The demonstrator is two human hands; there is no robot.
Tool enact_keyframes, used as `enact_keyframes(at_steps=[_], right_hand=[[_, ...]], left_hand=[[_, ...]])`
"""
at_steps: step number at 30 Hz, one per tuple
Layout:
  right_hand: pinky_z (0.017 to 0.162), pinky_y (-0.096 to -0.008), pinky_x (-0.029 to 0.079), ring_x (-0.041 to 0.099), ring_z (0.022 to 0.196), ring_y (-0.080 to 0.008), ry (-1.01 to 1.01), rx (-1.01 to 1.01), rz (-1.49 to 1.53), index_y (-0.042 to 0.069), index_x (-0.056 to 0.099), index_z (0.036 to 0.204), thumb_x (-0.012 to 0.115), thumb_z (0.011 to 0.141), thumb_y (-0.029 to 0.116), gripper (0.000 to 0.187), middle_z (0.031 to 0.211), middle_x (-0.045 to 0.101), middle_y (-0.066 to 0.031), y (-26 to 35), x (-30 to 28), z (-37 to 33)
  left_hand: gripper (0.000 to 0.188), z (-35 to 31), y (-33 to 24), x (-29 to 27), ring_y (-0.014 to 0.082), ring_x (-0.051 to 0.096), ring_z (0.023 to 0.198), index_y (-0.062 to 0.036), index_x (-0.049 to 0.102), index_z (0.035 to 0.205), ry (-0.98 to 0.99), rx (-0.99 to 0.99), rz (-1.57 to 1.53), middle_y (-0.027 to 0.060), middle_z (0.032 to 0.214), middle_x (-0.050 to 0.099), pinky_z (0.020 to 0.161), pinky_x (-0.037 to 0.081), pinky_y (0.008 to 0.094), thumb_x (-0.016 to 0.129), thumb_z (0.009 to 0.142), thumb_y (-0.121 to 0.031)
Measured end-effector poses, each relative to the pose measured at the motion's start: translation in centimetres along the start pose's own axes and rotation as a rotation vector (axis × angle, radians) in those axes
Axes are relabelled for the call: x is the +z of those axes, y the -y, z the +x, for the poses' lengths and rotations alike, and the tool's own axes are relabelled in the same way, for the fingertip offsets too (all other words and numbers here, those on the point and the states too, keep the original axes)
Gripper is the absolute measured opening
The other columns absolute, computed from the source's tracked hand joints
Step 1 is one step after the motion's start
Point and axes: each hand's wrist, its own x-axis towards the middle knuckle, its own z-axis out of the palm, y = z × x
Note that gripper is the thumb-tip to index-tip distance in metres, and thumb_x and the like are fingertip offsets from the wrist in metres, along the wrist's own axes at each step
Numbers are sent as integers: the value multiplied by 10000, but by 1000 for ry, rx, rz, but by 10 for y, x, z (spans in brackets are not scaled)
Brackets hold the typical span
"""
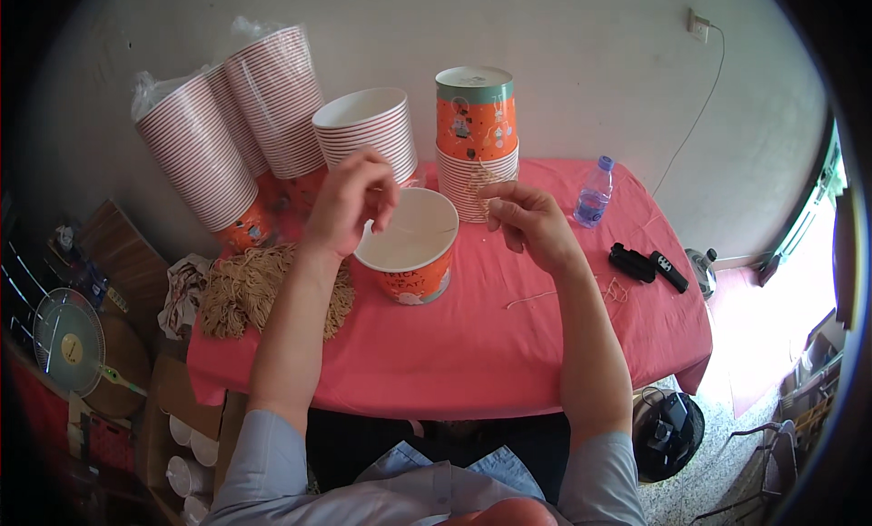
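Note:
An orange printed paper bucket (413, 276) with a white inside stands upright on the table in front of me. My left hand (356, 199) is over its left rim, fingers curled inward; whatever they pinch is hidden. A thin strand (436, 231) shows inside the bucket near its right wall. To the right of the bucket, my right hand (531, 219) is raised with thumb and index finger closed together. Blurred tan twine (490, 174) shows at those fingertips, in front of a stack of buckets (477, 117). The lower end of this twine cannot be made out.
Tall wrapped bucket stacks (195, 153) lean at the back left, beside a shorter stack (363, 131). A heap of tan twine (241, 294) lies left. Rightward are a water bottle (594, 194), a black case (632, 263) and loose string (616, 292) on the red tablecloth (436, 362).

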Motion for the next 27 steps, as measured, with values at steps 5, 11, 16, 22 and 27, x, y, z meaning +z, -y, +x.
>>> enact_keyframes(at_steps=[5, 11, 16, 22, 27], right_hand=[[483, -209, 347, 498, 570, -36, -17, 16, 69, 29, 694, 1320, 697, 1031, 155, 315, 793, 640, -9, 1, 8, -1], [479, -207, 304, 442, 590, -23, 73, 47, 158, 23, 679, 1325, 739, 1010, 131, 338, 757, 543, 53, -6, 19, 1], [471, -206, 297, 436, 559, -25, -10, 70, 239, 44, 731, 1191, 722, 1024, 139, 192, 750, 603, 23, -14, 19, 6], [476, -203, 282, 424, 548, -19, -36, 13, 310, 77, 754, 1080, 742, 1021, 209, 145, 752, 622, 22, -21, 15, 6], [467, -204, 276, 422, 529, -24, -5, 17, 309, 73, 750, 1100, 736, 1026, 209, 155, 767, 642, 13, -20, 20, 6]], left_hand=[[168, 18, 8, 37, 34, 433, 491, -67, 632, 949, 209, -41, 256, -22, 673, 552, 442, 337, 213, 600, 1054, -195], [130, 17, 31, 65, 11, 479, 624, -36, 709, 1110, 190, 7, 323, -73, 736, 579, 524, 373, 206, 650, 1071, -144], [334, 17, 32, 73, 31, 519, 646, -59, 620, 1413, 202, 12, 344, -28, 747, 599, 550, 430, 218, 624, 1092, -153], [419, 19, 33, 61, 41, 519, 601, -70, 556, 1485, 256, -39, 303, -20, 707, 573, 541, 433, 215, 633, 1095, -201], [452, 17, 30, 61, 43, 518, 587, -64, 530, 1512, 284, -40, 195, -16, 712, 580, 533, 431, 213, 635, 1096, -205]])
